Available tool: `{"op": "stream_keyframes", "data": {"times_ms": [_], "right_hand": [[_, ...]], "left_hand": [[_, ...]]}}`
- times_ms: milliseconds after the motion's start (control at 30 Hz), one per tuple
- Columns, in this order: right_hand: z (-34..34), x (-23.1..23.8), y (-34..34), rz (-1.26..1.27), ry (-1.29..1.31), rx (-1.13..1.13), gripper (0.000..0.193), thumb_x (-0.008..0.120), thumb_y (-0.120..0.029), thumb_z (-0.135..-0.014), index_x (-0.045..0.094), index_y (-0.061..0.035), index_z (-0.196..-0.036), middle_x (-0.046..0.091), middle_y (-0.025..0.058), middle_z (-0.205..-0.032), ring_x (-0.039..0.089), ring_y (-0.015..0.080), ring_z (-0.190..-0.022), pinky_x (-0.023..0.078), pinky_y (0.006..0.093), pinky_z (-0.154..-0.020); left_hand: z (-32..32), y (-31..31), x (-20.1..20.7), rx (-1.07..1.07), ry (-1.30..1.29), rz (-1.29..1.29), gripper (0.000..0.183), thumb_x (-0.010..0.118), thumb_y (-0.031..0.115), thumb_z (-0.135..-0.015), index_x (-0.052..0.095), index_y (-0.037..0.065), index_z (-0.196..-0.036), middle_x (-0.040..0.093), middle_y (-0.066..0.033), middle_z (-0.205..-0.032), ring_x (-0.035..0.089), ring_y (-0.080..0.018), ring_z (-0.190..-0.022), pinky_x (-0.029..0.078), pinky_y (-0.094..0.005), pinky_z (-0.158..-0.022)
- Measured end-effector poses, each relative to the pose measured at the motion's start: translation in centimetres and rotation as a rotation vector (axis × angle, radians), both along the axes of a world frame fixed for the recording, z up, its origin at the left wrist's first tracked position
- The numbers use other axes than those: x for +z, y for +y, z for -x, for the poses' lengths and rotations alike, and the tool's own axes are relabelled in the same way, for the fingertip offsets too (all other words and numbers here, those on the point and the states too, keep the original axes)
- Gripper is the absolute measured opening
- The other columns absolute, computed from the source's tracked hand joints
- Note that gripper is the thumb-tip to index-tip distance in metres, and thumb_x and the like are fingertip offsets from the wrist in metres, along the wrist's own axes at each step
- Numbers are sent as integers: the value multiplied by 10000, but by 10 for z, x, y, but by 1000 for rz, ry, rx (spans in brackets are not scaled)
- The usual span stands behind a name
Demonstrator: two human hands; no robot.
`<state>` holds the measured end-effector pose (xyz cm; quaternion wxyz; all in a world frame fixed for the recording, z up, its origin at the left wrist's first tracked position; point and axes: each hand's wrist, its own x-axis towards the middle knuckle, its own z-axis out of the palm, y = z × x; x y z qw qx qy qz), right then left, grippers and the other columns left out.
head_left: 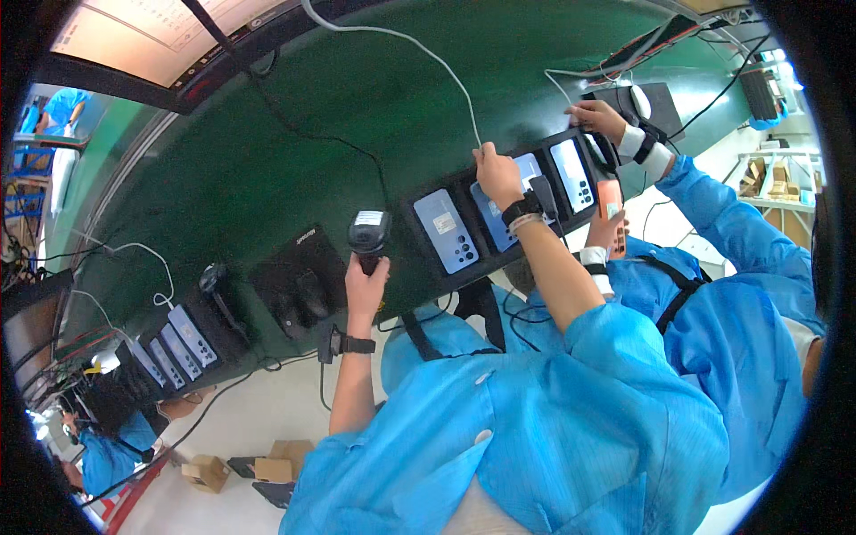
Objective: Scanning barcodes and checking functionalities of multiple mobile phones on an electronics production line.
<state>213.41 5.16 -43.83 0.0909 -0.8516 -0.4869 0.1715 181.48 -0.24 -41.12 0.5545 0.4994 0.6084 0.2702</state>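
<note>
My left hand (366, 287) is wrapped round the handle of a black barcode scanner (368, 234), a white label showing on its head. My right hand (499, 175) pinches the end of a white cable (450, 78) at the far edge of a black tray (417, 245). Light-blue phones lie back up in the tray: one phone (445, 234) is nearest the scanner, and another phone (491, 218) sits below my right wrist, partly covered. Whether the cable is plugged into that phone is hidden by my fingers.
On the right, a co-worker's hand (599, 119) is at another cable; their other hand holds an orange phone (611, 201). To the left are a black mouse (311, 294) on a dark pad and a second tray with phones (192, 337). A monitor (134, 40) stands far left on the green table.
</note>
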Motion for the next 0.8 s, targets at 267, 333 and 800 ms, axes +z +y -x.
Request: {"op": "stream_keyframes", "data": {"times_ms": [267, 333, 800], "right_hand": [[-83, -9, -43, -435, -126, 253, 214, 601, -185, -839, 502, -7, -906, 524, 183, -852, 544, 383, -847, 464, 486, -750], [-110, -8, -52, -281, -74, 351, 348, 710, -187, -769, 461, -28, -955, 535, 203, -1137, 491, 363, -1132, 403, 465, -955], [-172, -9, -55, -169, 112, 687, 542, 788, -257, -681, 463, -44, -1059, 396, 97, -1446, 291, 268, -1396, 199, 480, -1156]], "left_hand": [[-63, -10, 42, -284, -153, 243, 247, 673, 181, -857, 528, 20, -975, 589, -41, -713, 560, -115, -533, 473, -270, -493], [-86, -7, 42, -320, -245, 321, 244, 673, 179, -856, 526, 23, -971, 571, -33, -687, 542, -114, -506, 458, -270, -469], [-225, -49, 14, -247, -397, 525, 199, 633, 165, -865, 535, 35, -979, 519, 0, -667, 509, -98, -478, 420, -265, -410]]}}
